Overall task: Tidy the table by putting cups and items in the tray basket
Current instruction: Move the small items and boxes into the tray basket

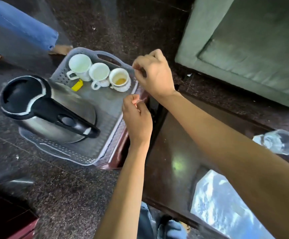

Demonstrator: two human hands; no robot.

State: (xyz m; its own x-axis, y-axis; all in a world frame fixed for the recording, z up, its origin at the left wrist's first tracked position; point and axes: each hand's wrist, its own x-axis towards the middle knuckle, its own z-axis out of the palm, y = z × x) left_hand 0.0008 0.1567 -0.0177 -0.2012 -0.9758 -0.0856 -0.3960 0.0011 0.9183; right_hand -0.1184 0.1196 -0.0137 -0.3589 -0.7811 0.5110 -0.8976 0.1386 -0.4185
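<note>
Grey perforated plastic tray basket [105, 107], seen from above, lying along the left edge of a dark glossy table [171, 135]; support under its outer part hidden. Inside, filling the near left half, a steel kettle [54, 118] with black lid and handle. Along the far edge, a row of white cups: left cup [80, 66] and middle cup [99, 72] empty, right cup [119, 78] by the far right corner with brown dregs at the bottom. Small yellow item [77, 86] flat on the basket floor between kettle and cups.

Both hands at the basket's right edge. Right hand [155, 75] over the far right corner, just beside the right cup, fingers curled, thumb and forefinger drawn together. Left hand [137, 121] midway along the right edge, fingers likewise curled, tips against a pale pinkish blur. Contents of either pinch, if any: impossible to tell.

Left on the table, near its right edge and well apart from the basket: a clear plastic bottle [278, 142], lying down, probably next to go in.

Likely hazards from this layout:
- Right-hand knuckles nudging the right cup, slopping the dregs or knocking the row together.
- Cups chipping against the kettle with any jolt.
- Tipping toward the heavy kettle side if lifted by the right edge alone, or if poorly supported past the table edge.

Beyond the basket: green sofa [252, 49] and another person's denim-clad leg [23, 23].
</note>
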